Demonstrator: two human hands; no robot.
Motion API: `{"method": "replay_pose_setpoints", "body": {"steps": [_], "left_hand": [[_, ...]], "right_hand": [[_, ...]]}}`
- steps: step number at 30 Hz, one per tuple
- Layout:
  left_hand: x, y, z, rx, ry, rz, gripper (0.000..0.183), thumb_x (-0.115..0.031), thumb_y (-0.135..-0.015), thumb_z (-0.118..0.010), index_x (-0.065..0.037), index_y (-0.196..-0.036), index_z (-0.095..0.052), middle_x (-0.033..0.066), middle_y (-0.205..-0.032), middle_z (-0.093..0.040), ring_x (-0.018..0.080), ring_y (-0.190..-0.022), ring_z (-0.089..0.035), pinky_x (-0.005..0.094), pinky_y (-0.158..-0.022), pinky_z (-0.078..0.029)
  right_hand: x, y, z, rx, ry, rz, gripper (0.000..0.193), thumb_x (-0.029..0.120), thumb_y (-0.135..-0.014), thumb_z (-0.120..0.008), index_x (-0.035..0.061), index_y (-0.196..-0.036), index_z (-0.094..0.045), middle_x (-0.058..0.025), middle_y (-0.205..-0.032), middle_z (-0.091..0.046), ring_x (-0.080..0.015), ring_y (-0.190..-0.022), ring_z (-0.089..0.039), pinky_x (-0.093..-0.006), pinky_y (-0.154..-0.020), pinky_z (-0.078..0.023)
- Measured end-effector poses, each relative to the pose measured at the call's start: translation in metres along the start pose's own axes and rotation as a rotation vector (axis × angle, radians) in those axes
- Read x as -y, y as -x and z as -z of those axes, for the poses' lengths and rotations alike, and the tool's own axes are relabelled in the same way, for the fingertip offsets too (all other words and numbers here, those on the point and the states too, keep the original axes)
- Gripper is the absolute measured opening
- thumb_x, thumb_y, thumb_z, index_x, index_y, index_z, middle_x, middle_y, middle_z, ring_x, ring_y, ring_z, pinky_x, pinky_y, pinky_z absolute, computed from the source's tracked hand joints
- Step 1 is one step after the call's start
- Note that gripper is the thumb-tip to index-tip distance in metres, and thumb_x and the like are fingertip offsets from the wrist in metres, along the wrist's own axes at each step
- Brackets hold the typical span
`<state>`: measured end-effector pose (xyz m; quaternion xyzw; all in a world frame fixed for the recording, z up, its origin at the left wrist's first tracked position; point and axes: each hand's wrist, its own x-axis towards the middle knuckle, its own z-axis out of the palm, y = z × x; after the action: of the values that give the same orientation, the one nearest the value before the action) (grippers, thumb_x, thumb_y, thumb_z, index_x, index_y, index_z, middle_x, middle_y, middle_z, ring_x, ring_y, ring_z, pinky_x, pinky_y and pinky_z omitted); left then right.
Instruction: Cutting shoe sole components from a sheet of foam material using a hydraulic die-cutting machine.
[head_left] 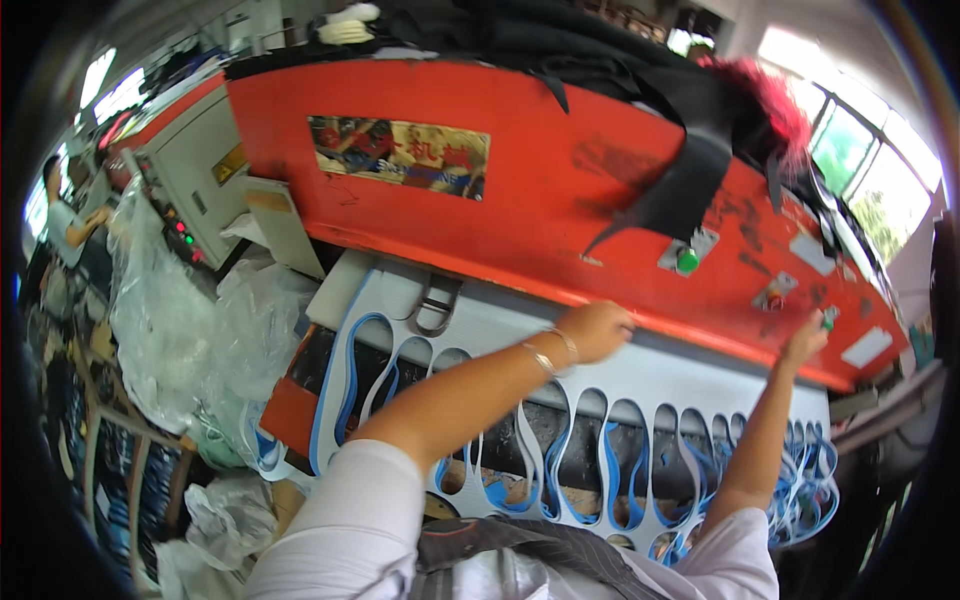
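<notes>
My left hand (597, 331), slightly blurred, is held at the lower front edge of a large red press (540, 130). Its fingers are curled and I see nothing in them. To its upper right, apart from it, is a green push button (687, 260). My right hand (804, 342) reaches up to another green button (828, 319) at the press's right end, its fingers extended at the button. Under the press lies a white-and-blue foam sheet (510, 310) with rows of long rounded cut-outs. A metal cutting die (436, 306) rests on the sheet's left part, touched by neither hand.
A grey control cabinet (195, 170) with lit buttons stands at the left. Clear plastic bags (165, 310) hang below it. Black cloth strips (690, 175) drape over the press. A red knob (775, 298) sits between the green buttons. Another person (66, 225) is at the far left.
</notes>
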<state>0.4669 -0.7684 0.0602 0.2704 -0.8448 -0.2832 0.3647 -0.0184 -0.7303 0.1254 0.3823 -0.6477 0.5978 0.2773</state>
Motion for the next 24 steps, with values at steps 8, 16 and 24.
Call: {"method": "replay_pose_setpoints", "body": {"steps": [8,16,24], "left_hand": [[-0.086,-0.102,-0.018,0.126,-0.488,-0.211,0.030,-0.027,-0.090,-0.050,-0.005,-0.082,-0.069,0.0178,-0.076,-0.066,0.0372,-0.074,-0.065,0.0468,-0.068,-0.051],[-0.075,-0.027,-0.014,-0.020,-0.117,0.041,0.030,-0.028,-0.093,-0.049,-0.004,-0.080,-0.062,0.0193,-0.079,-0.064,0.0414,-0.079,-0.062,0.0511,-0.072,-0.048],[-0.055,0.202,0.006,0.055,-0.344,0.558,0.031,-0.035,-0.090,-0.051,-0.008,-0.085,-0.067,0.0152,-0.085,-0.068,0.0350,-0.086,-0.063,0.0484,-0.078,-0.048]], "right_hand": [[-0.034,-0.067,-0.007,-0.158,0.087,-0.544,0.107,0.072,-0.087,-0.039,-0.0237,-0.132,-0.027,-0.0385,-0.145,-0.022,-0.0441,-0.137,-0.027,-0.0467,-0.112,-0.027],[-0.056,-0.084,0.017,-0.029,-0.009,-0.477,0.108,0.074,-0.082,-0.047,-0.0194,-0.133,-0.029,-0.0333,-0.144,-0.026,-0.0405,-0.128,-0.040,-0.0466,-0.104,-0.037],[-0.012,-0.083,0.027,0.239,-0.072,-0.589,0.092,0.065,-0.085,-0.054,-0.0120,-0.132,-0.038,-0.0262,-0.138,-0.040,-0.0356,-0.121,-0.047,-0.0468,-0.097,-0.043]]}}
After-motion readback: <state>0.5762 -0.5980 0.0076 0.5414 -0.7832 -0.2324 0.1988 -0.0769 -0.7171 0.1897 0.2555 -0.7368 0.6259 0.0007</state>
